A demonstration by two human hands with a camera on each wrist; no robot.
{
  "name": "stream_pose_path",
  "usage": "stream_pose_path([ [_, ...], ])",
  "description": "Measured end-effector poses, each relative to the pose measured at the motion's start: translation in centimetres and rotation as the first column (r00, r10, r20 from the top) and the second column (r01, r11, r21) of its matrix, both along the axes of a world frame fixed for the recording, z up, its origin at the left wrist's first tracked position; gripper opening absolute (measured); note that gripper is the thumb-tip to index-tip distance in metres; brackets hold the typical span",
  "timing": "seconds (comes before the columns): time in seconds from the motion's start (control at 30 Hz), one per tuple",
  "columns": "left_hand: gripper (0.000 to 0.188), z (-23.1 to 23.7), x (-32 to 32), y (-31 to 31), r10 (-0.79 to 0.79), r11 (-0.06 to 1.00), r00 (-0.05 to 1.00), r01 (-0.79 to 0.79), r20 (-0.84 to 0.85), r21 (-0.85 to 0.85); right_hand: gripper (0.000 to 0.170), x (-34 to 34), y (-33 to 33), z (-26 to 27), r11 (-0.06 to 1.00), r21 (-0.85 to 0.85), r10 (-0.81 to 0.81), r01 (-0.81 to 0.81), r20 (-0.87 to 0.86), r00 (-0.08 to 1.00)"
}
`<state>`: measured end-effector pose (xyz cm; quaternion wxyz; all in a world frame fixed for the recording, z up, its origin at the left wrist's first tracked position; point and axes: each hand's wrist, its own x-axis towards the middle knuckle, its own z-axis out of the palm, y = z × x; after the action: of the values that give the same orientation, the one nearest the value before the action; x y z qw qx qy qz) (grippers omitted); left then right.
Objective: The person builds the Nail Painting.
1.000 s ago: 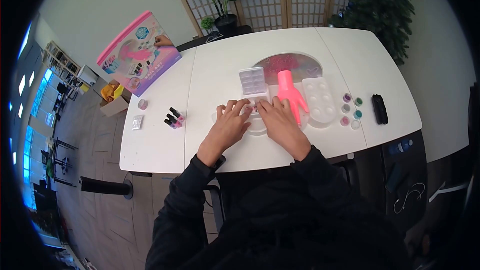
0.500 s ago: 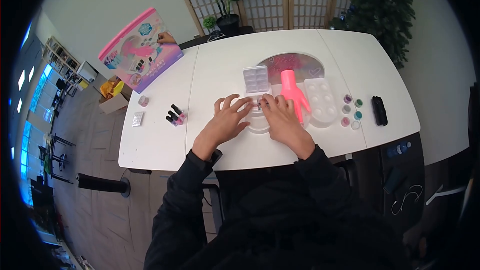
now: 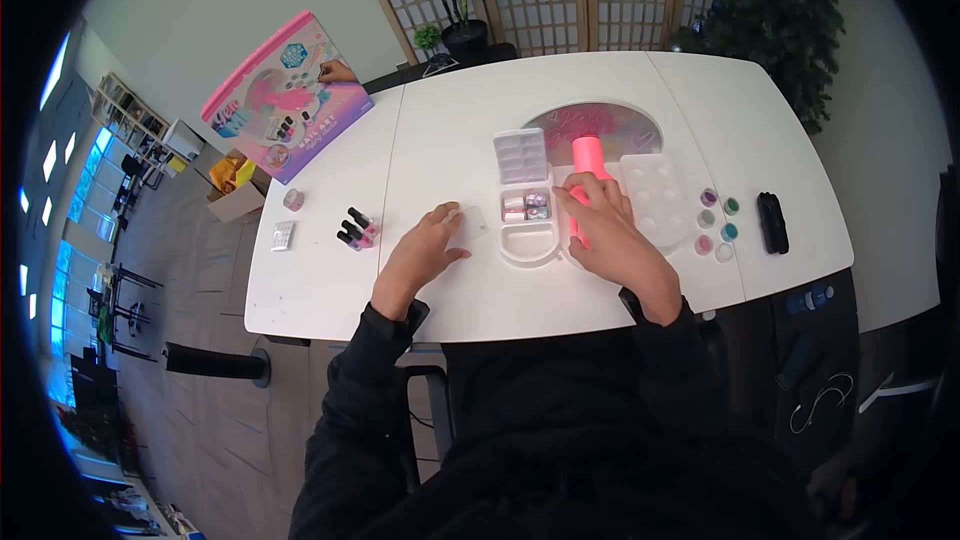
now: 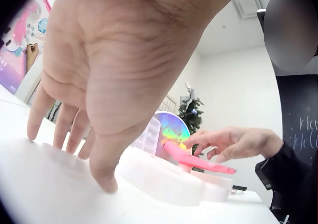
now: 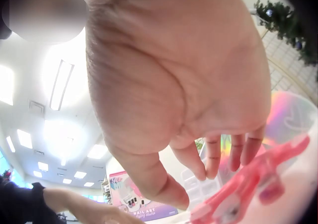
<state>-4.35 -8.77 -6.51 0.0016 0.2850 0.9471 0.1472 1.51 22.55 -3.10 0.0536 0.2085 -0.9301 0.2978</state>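
At the left of the white tray (image 3: pixel 528 260), my left hand (image 3: pixel 418 255) has its fingertips down at a clear flat lid (image 3: pixel 474 226) lying on the table, fingers extended and thumb apart. My right hand (image 3: pixel 615 235) is over the pink model hand (image 3: pixel 588 152), its fingers loosely bent. In the right wrist view the thumb and fingers hang above the pink model hand (image 5: pixel 238 189) without wrapping round it. Small pink and silvery containers (image 3: pixel 526 206) fill an uncovered compartment of the tray. Behind them stands a raised sectioned lid (image 3: pixel 521 156).
A shiny half-round panel (image 3: pixel 640 125) stands behind the tray, with a white welled palette (image 3: pixel 655 200) at its right. Several small pots (image 3: pixel 706 220) and a black case (image 3: pixel 772 223) lie farther right. Nail polish bottles (image 3: pixel 356 229), a packet (image 3: pixel 283 236) and a box (image 3: pixel 285 105) are leftward.
Both hands have parted from over the tray: the left moved left with the clear lid, the right moved right over the pink model hand. The compartment's small containers are now uncovered.
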Motion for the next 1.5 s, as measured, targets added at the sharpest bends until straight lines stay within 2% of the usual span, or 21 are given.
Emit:
stream_pose_path([
  [0.17, 0.049, -1.4, 0.1, 1.0, 0.001, 1.000, 0.994, -0.002, -0.106, -0.015, 0.065, 0.8, 2.9, 0.4, 0.983, 0.075, -0.161, 0.165, -0.056, 0.985],
  [0.3, 0.060, -0.8, -0.1, 1.3, 0.030, 0.999, 0.989, -0.032, -0.142, -0.014, 0.065, 1.0, 4.2, 0.5, 0.977, 0.056, -0.204, 0.207, -0.050, 0.978],
  [0.37, 0.066, -0.1, -0.6, 1.3, 0.042, 0.997, 0.987, -0.052, -0.157, -0.060, 0.066, 0.6, 4.0, 0.0, 0.978, 0.118, -0.176, 0.173, 0.008, 0.984],
  [0.5, 0.073, 0.0, 0.1, 0.9, -0.065, 0.995, 0.990, 0.055, -0.123, -0.084, 0.064, 0.4, 3.8, -2.1, 0.984, 0.101, -0.149, 0.149, -0.006, 0.989],
  [0.6, 0.074, -0.1, -0.7, 2.8, -0.133, 0.989, 0.987, 0.125, -0.095, -0.085, 0.060, 0.8, 4.1, -1.7, 0.967, 0.188, -0.166, 0.171, -0.039, 0.985],
  [0.67, 0.076, -0.3, -0.6, 2.4, -0.124, 0.985, 0.976, 0.100, -0.177, -0.140, 0.058, 1.2, 3.5, -1.4, 0.967, 0.194, -0.172, 0.166, 0.014, 0.985],
  [0.8, 0.078, 0.6, -1.9, 2.2, -0.107, 0.978, 0.976, 0.070, -0.188, -0.197, 0.059, 1.3, 3.5, -1.2, 0.972, 0.167, -0.175, 0.165, 0.048, 0.983],
  [0.87, 0.081, 1.9, -3.3, 1.6, -0.225, 0.936, 0.943, 0.140, -0.245, -0.322, 0.060, 1.1, 3.5, -1.4, 0.970, 0.170, -0.183, 0.175, 0.031, 0.983],
  [0.9, 0.081, 2.0, -4.0, 1.4, -0.233, 0.933, 0.943, 0.148, -0.237, -0.328, 0.060, 1.3, 3.4, -1.6, 0.965, 0.187, -0.190, 0.182, 0.024, 0.981],
  [1.0, 0.087, 1.8, -5.0, 1.2, -0.215, 0.945, 0.945, 0.138, -0.247, -0.297, 0.060, 1.3, 3.4, -1.4, 0.965, 0.187, -0.195, 0.183, 0.048, 0.980],
  [1.1, 0.095, 1.9, -4.7, 1.3, -0.181, 0.971, 0.961, 0.141, -0.209, -0.193, 0.059, 1.3, 3.5, -1.6, 0.967, 0.183, -0.185, 0.176, 0.033, 0.982],
  [1.17, 0.100, 1.8, -4.9, 1.2, -0.119, 0.971, 0.993, 0.112, -0.022, -0.209, 0.059, 1.4, 3.5, -1.3, 0.969, 0.183, -0.174, 0.169, 0.009, 0.985],
  [1.2, 0.100, 1.0, -5.4, 0.8, -0.117, 0.973, 0.993, 0.110, -0.022, -0.202, 0.060, 1.5, 3.4, -1.2, 0.972, 0.166, -0.164, 0.164, -0.018, 0.986],
  [1.27, 0.101, 0.2, -6.4, 0.0, -0.316, 0.948, 0.946, 0.317, 0.064, 0.000, 0.060, 1.4, 3.6, -1.6, 0.974, 0.159, -0.159, 0.159, -0.014, 0.987],
  [1.3, 0.101, 0.2, -6.8, -0.9, -0.313, 0.949, 0.948, 0.315, 0.055, -0.012, 0.060, 1.2, 3.6, -1.8, 0.977, 0.145, -0.158, 0.158, -0.010, 0.987],
  [1.37, 0.098, 1.7, -6.3, -0.8, -0.244, 0.964, 0.969, 0.240, 0.024, 0.111, 0.059, 0.8, 3.7, -1.9, 0.977, 0.142, -0.156, 0.161, -0.041, 0.987],
  [1.4, 0.098, 2.4, -6.1, -0.9, -0.249, 0.964, 0.968, 0.245, 0.030, 0.109, 0.059, 1.0, 3.7, -2.2, 0.975, 0.150, -0.155, 0.161, -0.052, 0.987],
  [1.47, 0.089, 5.8, -4.3, 0.6, -0.131, 0.981, 0.988, 0.119, 0.077, 0.151, 0.058, 1.3, 3.7, -1.4, 0.977, 0.144, -0.152, 0.154, -0.028, 0.988],
  [1.5, 0.085, 6.2, -3.5, 1.6, -0.138, 0.971, 0.988, 0.120, 0.071, 0.209, 0.058, 1.4, 3.8, -1.1, 0.980, 0.135, -0.142, 0.143, -0.016, 0.990],
])
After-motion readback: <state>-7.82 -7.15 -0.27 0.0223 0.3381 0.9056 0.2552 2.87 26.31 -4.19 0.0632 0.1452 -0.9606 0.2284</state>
